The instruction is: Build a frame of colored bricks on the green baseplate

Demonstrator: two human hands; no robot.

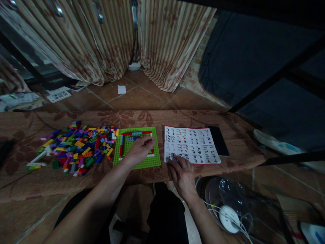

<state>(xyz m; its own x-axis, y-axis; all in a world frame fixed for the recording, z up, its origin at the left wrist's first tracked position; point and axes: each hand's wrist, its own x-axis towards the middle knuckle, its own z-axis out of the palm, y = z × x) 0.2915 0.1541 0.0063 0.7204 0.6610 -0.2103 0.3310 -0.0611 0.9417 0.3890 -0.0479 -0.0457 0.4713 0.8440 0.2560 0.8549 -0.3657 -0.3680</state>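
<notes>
A green studded baseplate (pixel 137 166) lies on the cloth-covered bench, with a low outline of red, blue and white toy bricks (pixel 121 145) on it. My left hand (pixel 140 149) is over the plate, its fingers curled closed near the outline's right side. Whatever those fingers may hold is hidden. Resting at the lower left corner of a printed instruction sheet (pixel 200 144) is my right hand (pixel 183 173), fingers stretched out and loosely apart. The sheet bears rows of small coloured pictures.
Left of the plate spreads a heap of loose bricks (pixel 78 144) in many colours. A dark flat object (pixel 220 141) lies partly under the sheet. Below the bench's right side are a white round device with cables (pixel 229 218) and clear plastic wrapping (pixel 232 193). Curtains (pixel 162 40) hang behind.
</notes>
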